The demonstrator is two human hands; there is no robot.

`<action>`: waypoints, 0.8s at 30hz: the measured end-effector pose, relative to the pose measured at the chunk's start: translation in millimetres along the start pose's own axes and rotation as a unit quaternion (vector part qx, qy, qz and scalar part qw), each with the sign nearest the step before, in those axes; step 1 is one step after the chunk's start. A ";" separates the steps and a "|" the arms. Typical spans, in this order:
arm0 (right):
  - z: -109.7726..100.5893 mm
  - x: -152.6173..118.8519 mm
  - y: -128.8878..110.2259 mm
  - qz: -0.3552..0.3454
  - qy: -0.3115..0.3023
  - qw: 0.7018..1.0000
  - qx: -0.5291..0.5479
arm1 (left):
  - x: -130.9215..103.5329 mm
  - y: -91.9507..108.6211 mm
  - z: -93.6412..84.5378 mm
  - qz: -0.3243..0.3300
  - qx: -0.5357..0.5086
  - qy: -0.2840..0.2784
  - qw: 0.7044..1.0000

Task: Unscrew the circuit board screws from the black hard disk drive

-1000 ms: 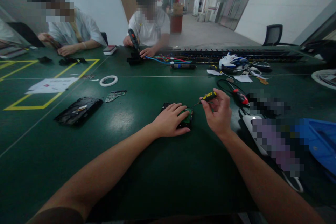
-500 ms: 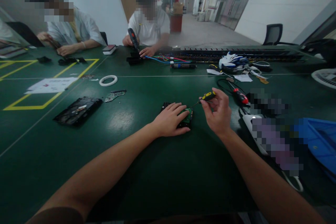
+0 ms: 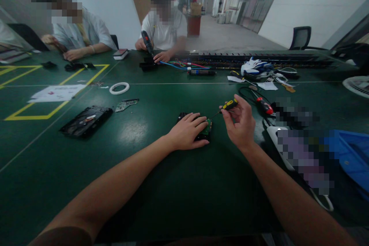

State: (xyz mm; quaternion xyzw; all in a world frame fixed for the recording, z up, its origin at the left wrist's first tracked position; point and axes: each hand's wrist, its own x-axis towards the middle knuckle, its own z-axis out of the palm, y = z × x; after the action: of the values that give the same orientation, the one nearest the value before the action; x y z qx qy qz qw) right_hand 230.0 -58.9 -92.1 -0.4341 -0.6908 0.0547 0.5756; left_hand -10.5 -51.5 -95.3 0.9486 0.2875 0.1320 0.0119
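Note:
My left hand lies flat over a black hard drive with a green circuit board, its fingers stretched across the top and covering much of it. My right hand pinches a small black-and-yellow screwdriver by its handle. The thin shaft slants down to the left, toward the drive's far right corner. Whether the tip touches the drive is too small to tell.
Left on the green table are a black casing, a loose circuit board and a white tape roll. A red-black screwdriver and blue bin sit right. Two people work opposite.
My right hand and the screwdriver have shifted very slightly, with the same grip. My left hand stays on the hard drive.

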 end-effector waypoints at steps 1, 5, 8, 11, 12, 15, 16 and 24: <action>0.3 0.1 0.6 0.000 0.002 1.000 0.000 | -0.1 0.2 -0.1 0.000 0.001 0.000 1.000; 1.8 0.3 1.5 -0.004 0.001 1.000 0.016 | -0.1 0.2 -0.3 -0.003 0.003 -0.001 1.000; 2.2 0.4 1.1 -0.005 0.003 1.000 0.023 | 0.2 0.1 -0.4 -0.003 0.002 -0.002 1.000; 1.8 0.2 0.6 0.001 0.001 1.000 0.028 | 0.3 0.2 -0.7 -0.002 0.003 -0.002 1.000; 1.6 0.0 0.6 0.003 0.000 1.000 0.029 | 0.3 0.2 -0.7 -0.002 0.003 -0.001 1.000; 1.3 -0.4 0.9 0.004 -0.001 1.000 0.029 | 0.1 -0.3 -0.1 0.000 0.001 0.001 1.000; 1.4 -0.5 0.9 0.004 -0.001 1.000 0.029 | 0.0 -0.6 0.3 -0.001 0.001 0.002 1.000; 1.8 0.0 1.1 0.003 -0.001 1.000 0.028 | 0.0 -0.5 -0.1 -0.001 0.001 0.002 1.000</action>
State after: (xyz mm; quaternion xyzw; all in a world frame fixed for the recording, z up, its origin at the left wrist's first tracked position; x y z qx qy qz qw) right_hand 229.0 -57.4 -93.4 -0.4199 -0.6882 0.0758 0.5867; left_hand -10.7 -51.0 -95.3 0.9480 0.2889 0.1331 0.0105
